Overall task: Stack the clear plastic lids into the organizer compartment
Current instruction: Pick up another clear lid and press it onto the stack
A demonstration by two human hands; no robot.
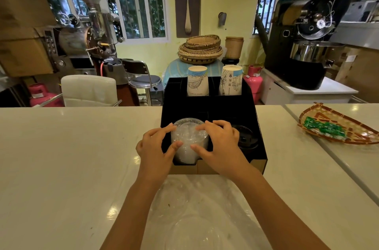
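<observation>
A tall stack of clear plastic lids [188, 137] stands in the front left compartment of the black organizer [207, 106] on the white counter. My left hand [153, 147] grips the stack's left side, thumb on its front. On the stack's right side and top rests my right hand [219, 143], its fingers curled over the top lid. Black lids [246, 139] fill the front right compartment, partly hidden by my right hand. More clear lids and a clear plastic wrap [194, 215] lie on the counter between my forearms.
Two stacks of printed paper cups [198, 81] stand in the organizer's rear compartments. A woven tray with green packets [336, 128] lies on the counter at right. Beyond the counter are a white chair [88, 89], coffee roasters and pink gas cylinders.
</observation>
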